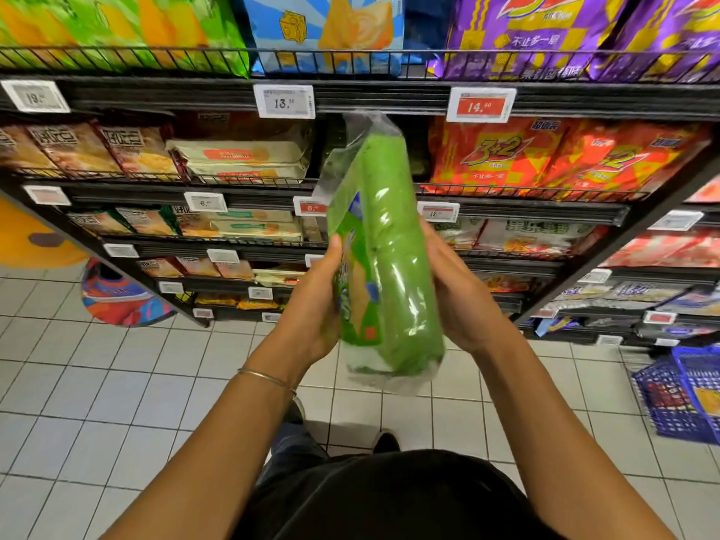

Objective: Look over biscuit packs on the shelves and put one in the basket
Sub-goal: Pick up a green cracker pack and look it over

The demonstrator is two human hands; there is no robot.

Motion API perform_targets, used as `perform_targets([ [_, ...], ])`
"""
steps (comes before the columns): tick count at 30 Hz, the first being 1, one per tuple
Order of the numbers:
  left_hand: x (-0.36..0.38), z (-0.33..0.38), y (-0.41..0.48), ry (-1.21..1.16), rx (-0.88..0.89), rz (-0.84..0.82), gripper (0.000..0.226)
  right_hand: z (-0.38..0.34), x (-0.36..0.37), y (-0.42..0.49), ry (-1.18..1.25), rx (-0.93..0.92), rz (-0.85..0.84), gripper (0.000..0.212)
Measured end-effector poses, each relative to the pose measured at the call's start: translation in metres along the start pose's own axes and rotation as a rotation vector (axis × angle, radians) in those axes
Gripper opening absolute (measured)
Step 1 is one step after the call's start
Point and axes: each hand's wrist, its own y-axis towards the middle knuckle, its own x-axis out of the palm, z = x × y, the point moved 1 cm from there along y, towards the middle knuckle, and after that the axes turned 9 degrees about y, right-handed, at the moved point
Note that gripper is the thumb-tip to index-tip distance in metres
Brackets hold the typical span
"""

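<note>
status: inspection stage; 1 green biscuit pack point(389, 243) is off the shelves point(187, 96), held upright in front of them; left hand point(311, 305) grips its printed face, right hand point(456, 294) clasps the opposite side; transfer to the blue basket point(678, 403), on the floor at right, remains.

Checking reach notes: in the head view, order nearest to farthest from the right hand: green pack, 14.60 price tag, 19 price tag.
1. green pack, held in the right hand.
2. 14.60 price tag, shelf edge above.
3. 19 price tag, same edge, far left.
</note>
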Motion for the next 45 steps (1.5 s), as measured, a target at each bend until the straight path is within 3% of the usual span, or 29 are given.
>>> perform_targets([
  [3,0.003,0.001,0.0,0.075,0.025,0.051,0.063,0.008,0.002,0.0,-0.165,-0.07,-0.114,0.052],
  [5,0.002,-0.001,0.0,0.029,0.042,-0.019,0.065,0.012,0.005,-0.001,-0.226,-0.078,-0.129,0.054],
  [8,0.002,-0.008,0.001,-0.051,0.038,-0.052,0.061,0.018,0.009,-0.002,-0.212,-0.033,-0.066,0.064],
  [10,0.004,-0.012,0.001,-0.084,0.027,-0.073,0.074,0.025,0.01,-0.003,-0.083,0.07,0.021,0.079],
  [14,0.008,-0.01,-0.001,0.148,0.025,0.015,0.083,0.04,0.009,-0.01,0.055,0.314,0.011,0.102],
  [16,0.012,-0.004,-0.005,0.333,0.03,0.054,0.081,0.048,0.009,-0.013,0.107,0.345,0.011,0.104],
  [19,0.007,0.004,-0.01,0.503,0.103,0.11,0.068,0.052,0.005,-0.013,0.121,0.273,0.099,0.095],
  [23,-0.008,0.012,-0.019,0.264,0.12,-0.099,0.078,0.043,-0.009,-0.011,-0.022,0.172,0.295,0.069],
  [26,-0.012,0.01,-0.022,0.238,0.172,-0.007,0.067,0.034,-0.022,-0.009,-0.09,0.185,0.419,0.051],
  [31,-0.031,0.005,-0.023,0.052,0.141,0.01,0.047,0.02,-0.029,-0.005,-0.045,0.21,0.306,0.016],
  [38,-0.035,0.008,-0.026,0.098,0.181,0.029,0.045,0.018,-0.029,-0.01,-0.046,0.168,0.203,0.023],
  [45,-0.046,0.011,-0.033,0.19,0.267,-0.053,0.057,0.026,-0.037,-0.014,-0.029,0.046,0.092,0.051],
])
